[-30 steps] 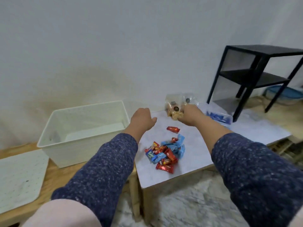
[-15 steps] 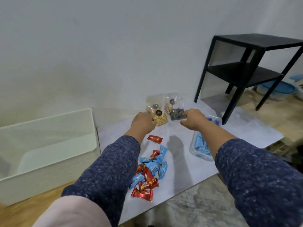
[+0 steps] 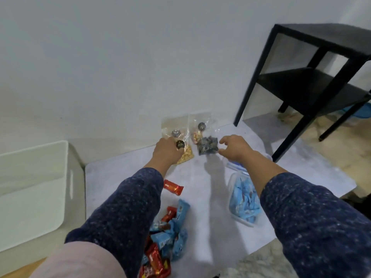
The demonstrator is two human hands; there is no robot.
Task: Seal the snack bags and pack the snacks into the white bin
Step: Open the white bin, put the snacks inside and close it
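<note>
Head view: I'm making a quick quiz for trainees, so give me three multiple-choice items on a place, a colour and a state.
1. Where is the white bin? A) left of the table B) on the black shelf C) behind the bags
2. What colour is the lone wrapped candy apart from the pile? A) green B) red C) blue
3. What is the left hand doing? A) resting flat B) gripping the nut bag C) inside the bin

A: it stands at the left edge. B: its wrapper is red. B: its fingers curl on the bag.

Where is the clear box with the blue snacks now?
The clear box lies on the grey table, right side of the head view, under the right forearm, right of the loose candy pile.
</note>
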